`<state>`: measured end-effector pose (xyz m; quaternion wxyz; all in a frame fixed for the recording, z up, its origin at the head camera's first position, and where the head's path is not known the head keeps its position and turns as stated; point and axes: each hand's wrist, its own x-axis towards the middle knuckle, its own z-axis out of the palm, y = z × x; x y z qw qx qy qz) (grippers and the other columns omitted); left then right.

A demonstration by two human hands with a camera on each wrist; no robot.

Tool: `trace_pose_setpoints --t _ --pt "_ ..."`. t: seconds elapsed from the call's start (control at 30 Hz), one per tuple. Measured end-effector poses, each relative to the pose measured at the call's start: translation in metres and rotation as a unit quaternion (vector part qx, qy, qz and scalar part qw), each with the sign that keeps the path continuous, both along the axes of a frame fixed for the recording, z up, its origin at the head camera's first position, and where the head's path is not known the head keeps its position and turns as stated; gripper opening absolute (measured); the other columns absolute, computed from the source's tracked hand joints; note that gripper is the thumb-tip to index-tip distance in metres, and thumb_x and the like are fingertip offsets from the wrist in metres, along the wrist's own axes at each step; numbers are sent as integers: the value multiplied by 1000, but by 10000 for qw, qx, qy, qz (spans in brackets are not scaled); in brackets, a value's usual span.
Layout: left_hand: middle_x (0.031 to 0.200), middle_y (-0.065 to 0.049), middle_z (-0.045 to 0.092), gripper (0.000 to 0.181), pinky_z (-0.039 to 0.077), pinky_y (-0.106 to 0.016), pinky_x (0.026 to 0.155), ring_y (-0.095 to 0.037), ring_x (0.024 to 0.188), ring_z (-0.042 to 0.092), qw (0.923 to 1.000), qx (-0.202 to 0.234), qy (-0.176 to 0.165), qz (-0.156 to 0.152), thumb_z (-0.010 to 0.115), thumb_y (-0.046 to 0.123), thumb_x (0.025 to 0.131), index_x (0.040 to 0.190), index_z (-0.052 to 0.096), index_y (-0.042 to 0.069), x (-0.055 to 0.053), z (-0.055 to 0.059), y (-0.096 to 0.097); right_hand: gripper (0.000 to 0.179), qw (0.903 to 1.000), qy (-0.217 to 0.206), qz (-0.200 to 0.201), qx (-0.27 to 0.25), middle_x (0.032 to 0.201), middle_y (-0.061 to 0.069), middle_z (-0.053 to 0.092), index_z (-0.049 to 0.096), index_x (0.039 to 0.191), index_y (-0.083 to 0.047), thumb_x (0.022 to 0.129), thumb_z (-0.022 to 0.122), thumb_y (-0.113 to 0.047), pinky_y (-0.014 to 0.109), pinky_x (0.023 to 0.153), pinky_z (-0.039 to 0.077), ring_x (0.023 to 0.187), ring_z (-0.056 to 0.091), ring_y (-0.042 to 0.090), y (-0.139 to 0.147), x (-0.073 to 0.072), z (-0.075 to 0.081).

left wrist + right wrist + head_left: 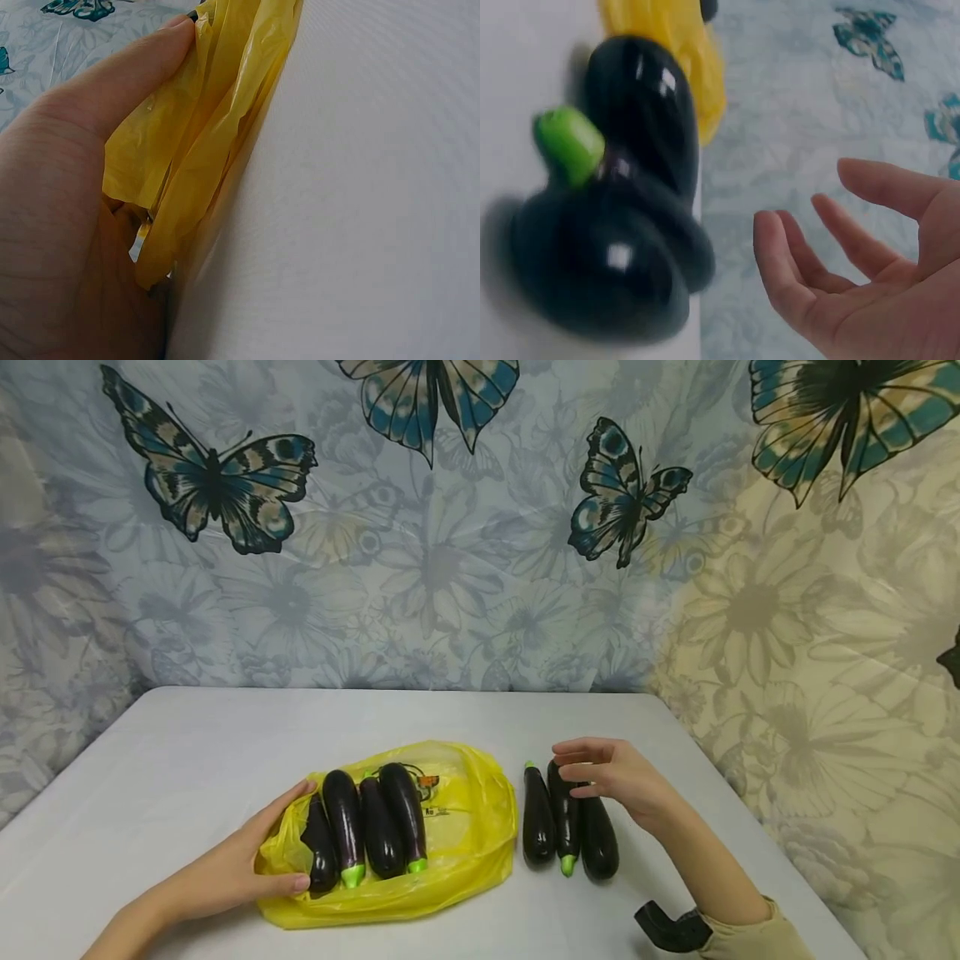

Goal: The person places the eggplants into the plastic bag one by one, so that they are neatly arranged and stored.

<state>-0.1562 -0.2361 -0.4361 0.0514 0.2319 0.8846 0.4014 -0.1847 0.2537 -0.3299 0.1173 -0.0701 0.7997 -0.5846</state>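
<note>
Head view shows the left hand (228, 870) gripping the yellow plastic bag (472, 847), with four eggplants (381, 835) in or on it; the right hand (621, 779), fingers loosely extended, is near three eggplants (564, 822) on the tabletop (420, 718).

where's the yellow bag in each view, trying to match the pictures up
Head: the yellow bag lies in the lower part, left of centre, with the left hand at its left edge.
Left wrist: the bag runs from the top edge down, left of centre, right of the hand.
Right wrist: the bag shows at the top, left of centre, partly behind the eggplants.
Shared landmark: the butterfly backdrop.
</note>
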Motion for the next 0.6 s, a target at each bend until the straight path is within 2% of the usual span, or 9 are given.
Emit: trace_pose_setpoints --t 0.17,0.37,0.6 --pt "161 -3 19 105 19 -78 97 -42 141 14 10000 31 42 13 78 40 83 159 7 31 0 0 -1 49 9996 126 -234 73 137 24 51 53 135 7 94 67 -14 45 93 51 121 53 38 24 5 -2" --pt "161 -1 19 104 18 -78 98 -40 142 15 10000 49 -1 -24 78 39 83 159 7 32 -3 -2 0 52 9979 -67 -617 178 136 22 52 54 135 6 92 70 -17 42 93 50 117 56 29 42 13 -17" --pt "161 -2 19 105 17 -77 99 -40 142 15 10000 74 -40 -16 79 39 83 159 8 31 -3 -3 -1 55 9975 -222 -669 59 137 26 48 50 137 8 92 70 -15 43 93 50 114 58 26 46 16 -29"
